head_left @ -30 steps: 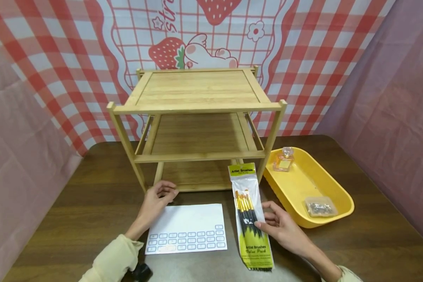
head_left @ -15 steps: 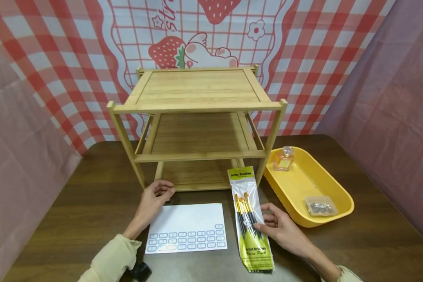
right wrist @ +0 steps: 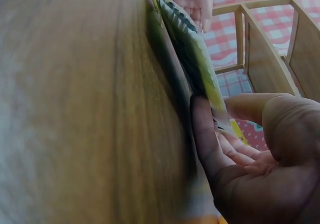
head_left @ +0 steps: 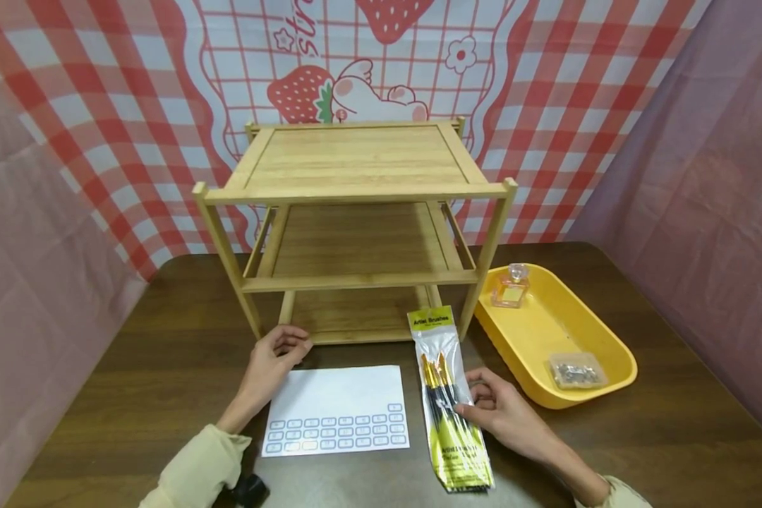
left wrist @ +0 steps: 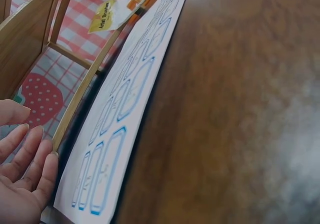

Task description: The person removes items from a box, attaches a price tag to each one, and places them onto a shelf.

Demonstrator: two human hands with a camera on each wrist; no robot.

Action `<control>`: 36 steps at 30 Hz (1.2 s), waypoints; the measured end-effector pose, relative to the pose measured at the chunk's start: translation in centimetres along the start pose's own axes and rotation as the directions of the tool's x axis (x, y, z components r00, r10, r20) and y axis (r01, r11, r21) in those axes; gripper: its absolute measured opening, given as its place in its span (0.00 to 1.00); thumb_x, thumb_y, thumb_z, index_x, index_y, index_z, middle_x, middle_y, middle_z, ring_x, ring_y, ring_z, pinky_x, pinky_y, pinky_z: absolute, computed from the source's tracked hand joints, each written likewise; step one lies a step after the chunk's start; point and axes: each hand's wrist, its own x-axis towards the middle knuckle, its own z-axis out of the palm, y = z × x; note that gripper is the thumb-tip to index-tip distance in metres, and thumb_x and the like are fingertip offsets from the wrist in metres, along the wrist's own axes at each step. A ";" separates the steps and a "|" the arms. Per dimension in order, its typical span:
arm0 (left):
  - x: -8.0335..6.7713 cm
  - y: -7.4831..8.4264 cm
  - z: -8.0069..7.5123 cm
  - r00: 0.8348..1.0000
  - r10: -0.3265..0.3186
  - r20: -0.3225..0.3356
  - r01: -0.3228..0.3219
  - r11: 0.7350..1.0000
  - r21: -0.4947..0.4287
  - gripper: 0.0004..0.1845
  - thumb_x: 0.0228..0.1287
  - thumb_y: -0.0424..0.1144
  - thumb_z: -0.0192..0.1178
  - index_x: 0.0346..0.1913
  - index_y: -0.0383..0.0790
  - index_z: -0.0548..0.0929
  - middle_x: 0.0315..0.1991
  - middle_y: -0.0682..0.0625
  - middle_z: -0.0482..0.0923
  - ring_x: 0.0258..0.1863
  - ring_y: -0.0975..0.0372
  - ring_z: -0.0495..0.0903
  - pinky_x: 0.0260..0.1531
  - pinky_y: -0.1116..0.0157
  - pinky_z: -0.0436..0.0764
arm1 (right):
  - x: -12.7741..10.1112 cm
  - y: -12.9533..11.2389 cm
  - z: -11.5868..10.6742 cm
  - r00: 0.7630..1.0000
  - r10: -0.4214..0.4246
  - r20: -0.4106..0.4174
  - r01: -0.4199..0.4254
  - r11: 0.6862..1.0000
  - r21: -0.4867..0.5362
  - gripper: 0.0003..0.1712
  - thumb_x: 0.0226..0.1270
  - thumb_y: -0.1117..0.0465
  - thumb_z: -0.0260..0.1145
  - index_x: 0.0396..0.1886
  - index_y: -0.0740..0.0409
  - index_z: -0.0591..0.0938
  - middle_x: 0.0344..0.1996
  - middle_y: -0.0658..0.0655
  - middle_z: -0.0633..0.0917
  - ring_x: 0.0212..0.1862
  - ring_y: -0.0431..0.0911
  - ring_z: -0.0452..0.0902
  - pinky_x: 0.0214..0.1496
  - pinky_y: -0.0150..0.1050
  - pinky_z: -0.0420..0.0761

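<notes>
In the head view my right hand [head_left: 511, 416] pinches the right edge of a clear pack of artist brushes [head_left: 460, 462], thumb on its front. The right wrist view shows the pack [right wrist: 192, 48] between the thumb and the fingers underneath, tilted a little off the table. Several black-handled brushes show through the plastic. My left hand [head_left: 268, 370] holds nothing, its fingers loosely bent. It rests beside the upper left corner of a white sheet [head_left: 346, 388] printed with rows of small blue boxes, close to the front of a three-tier wooden shelf [head_left: 355, 192].
To the right stands a yellow tray [head_left: 581, 310] with a pink perfume bottle [head_left: 511, 286] and a small clear box of metal bits [head_left: 578, 370] in it. A small black object [head_left: 250, 489] lies by the left sleeve. A checked cloth [head_left: 127, 113] hangs behind the shelf.
The brush pack has slid slightly toward me and left with my right hand, and the brushes inside have shifted. My left hand has drifted a little to the left.
</notes>
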 end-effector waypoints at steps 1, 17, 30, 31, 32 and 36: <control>0.0 0.0 0.0 1.000 -0.001 0.000 0.001 1.000 0.001 0.11 0.71 0.34 0.66 0.50 0.31 0.83 0.42 0.43 0.83 0.42 0.59 0.81 0.46 0.68 0.79 | 0.0 0.0 0.0 1.000 0.000 -0.001 0.000 1.000 0.005 0.25 0.68 0.71 0.68 0.58 0.78 0.68 0.34 0.61 0.82 0.35 0.45 0.84 0.38 0.37 0.86; -0.2 -0.2 0.0 1.000 0.013 -0.007 -0.013 1.000 0.006 0.10 0.72 0.35 0.65 0.50 0.32 0.83 0.42 0.44 0.83 0.42 0.60 0.81 0.46 0.68 0.78 | -0.1 -0.4 0.4 0.998 0.047 -0.051 -0.052 0.995 -0.091 0.25 0.64 0.70 0.73 0.55 0.76 0.72 0.27 0.56 0.80 0.21 0.40 0.75 0.18 0.39 0.81; -0.2 -0.2 -0.2 1.000 -0.003 -0.009 0.003 1.000 0.019 0.10 0.72 0.35 0.65 0.50 0.32 0.83 0.42 0.44 0.83 0.42 0.60 0.81 0.46 0.68 0.78 | -0.1 -1.6 1.2 0.985 0.090 -0.150 -0.131 0.948 -0.292 0.26 0.62 0.68 0.77 0.54 0.73 0.75 0.24 0.52 0.77 0.15 0.42 0.73 0.14 0.39 0.79; -0.2 -0.1 -0.2 1.000 -0.004 -0.010 0.004 1.000 0.020 0.10 0.73 0.35 0.65 0.50 0.32 0.83 0.42 0.44 0.83 0.42 0.60 0.81 0.46 0.68 0.78 | -0.1 -1.7 1.3 0.984 0.093 -0.155 -0.137 0.942 -0.307 0.26 0.62 0.68 0.77 0.54 0.72 0.75 0.24 0.52 0.77 0.14 0.42 0.73 0.14 0.39 0.79; -0.2 -0.1 -0.2 1.000 -0.005 -0.010 0.005 1.000 0.020 0.10 0.72 0.35 0.65 0.50 0.32 0.83 0.42 0.44 0.83 0.42 0.60 0.81 0.46 0.68 0.78 | -0.1 -1.8 1.3 0.983 0.095 -0.158 -0.143 0.936 -0.322 0.26 0.62 0.67 0.77 0.54 0.72 0.75 0.23 0.52 0.77 0.14 0.43 0.73 0.14 0.39 0.79; -0.2 -0.2 -0.2 1.000 -0.008 -0.011 0.008 1.000 0.014 0.10 0.72 0.35 0.65 0.50 0.32 0.83 0.42 0.44 0.83 0.42 0.60 0.81 0.46 0.68 0.78 | -0.1 -2.0 1.3 0.982 0.093 -0.165 -0.151 0.911 -0.383 0.26 0.62 0.66 0.77 0.54 0.70 0.75 0.21 0.49 0.78 0.12 0.43 0.73 0.15 0.37 0.79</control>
